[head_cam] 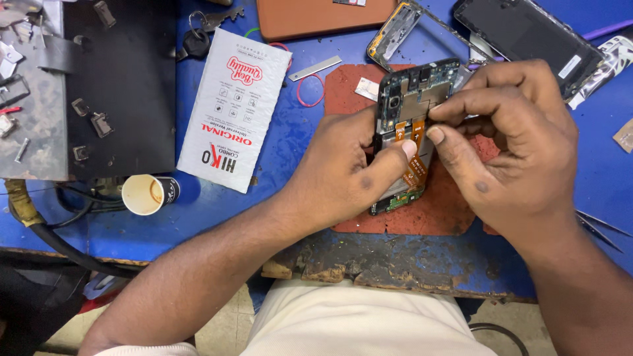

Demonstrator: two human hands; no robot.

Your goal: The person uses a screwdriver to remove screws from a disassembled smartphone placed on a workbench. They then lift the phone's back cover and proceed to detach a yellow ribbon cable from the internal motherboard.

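Both hands — left hand [343,175], right hand [511,155] — pinch an opened phone [412,112] over a rough red mat [435,214].

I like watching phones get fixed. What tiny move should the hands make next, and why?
Probably press the orange cable down flat. The left hand steadies the open phone with its thumb on the cable, and the right hand pinches beside it, so the cable looks unseated.

You have two hands at work, your left hand [346,175] and your right hand [511,148], on one opened phone [410,125]. Under it lies one red mat [435,214]. Far right sit one phone frame [395,29] and one dark screen panel [527,36]. To the left you have one white packet [234,109], one paper cup [146,194], one key bunch [201,33], one red rubber band [308,89] and one pair of tweezers [603,227] near right.
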